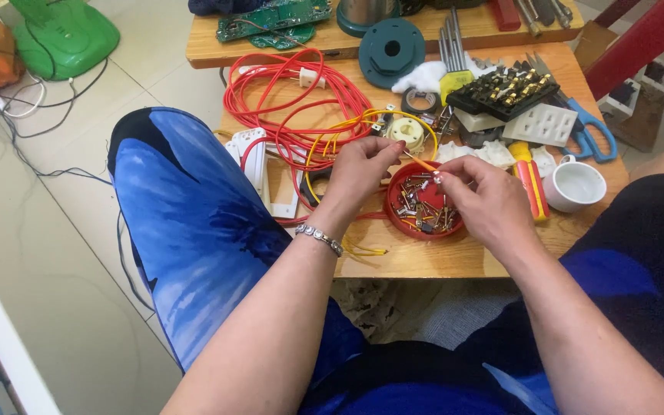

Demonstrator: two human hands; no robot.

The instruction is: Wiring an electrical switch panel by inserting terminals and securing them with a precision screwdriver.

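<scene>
My left hand [359,173] pinches a thin yellow wire [422,163] near its end, just below a small round cream part [406,132] with yellow leads. My right hand [486,201] hovers over a red round dish [424,204] filled with several small metal screws and terminals, and its fingertips pinch a small silvery piece at the wire's tip. Both hands meet above the dish's far rim. A bracelet sits on my left wrist.
A coil of red cable [293,100] lies on the low wooden table [424,257]. A white cup [576,184], a red-yellow screwdriver [530,178], blue scissors [589,131], a black terminal block [502,91], a green circuit board [274,19] and a teal disc [392,50] surround the work area.
</scene>
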